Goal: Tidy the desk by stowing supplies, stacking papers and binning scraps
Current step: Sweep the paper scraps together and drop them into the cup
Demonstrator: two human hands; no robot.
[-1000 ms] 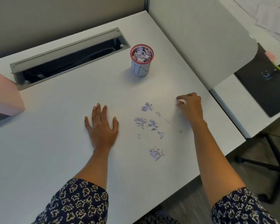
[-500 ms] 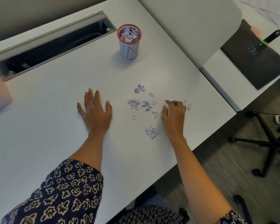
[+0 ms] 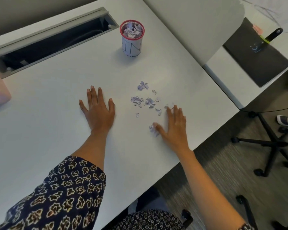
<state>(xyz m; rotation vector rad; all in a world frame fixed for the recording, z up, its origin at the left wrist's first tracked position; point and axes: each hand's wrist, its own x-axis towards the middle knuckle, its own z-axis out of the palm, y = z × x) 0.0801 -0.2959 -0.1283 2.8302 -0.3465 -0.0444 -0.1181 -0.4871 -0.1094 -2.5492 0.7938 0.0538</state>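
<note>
The purple paper scraps lie scattered on the worktop at centre right of the frame, well below the scrap-filled cup. The right hand, curled over a stray bit a moment ago, now lies spread flat at their right edge, thumb touching the lowest scrap: likely raking strays together for binning. The left hand stays flat, fingers spread, to their left

A smooth, matt white finish is shown by the desk. Crumpled lilac paper is seen in the scraps and in the cup, which is wrapped in white paper under a red mesh rim. The sleeve is printed cloth.
</note>
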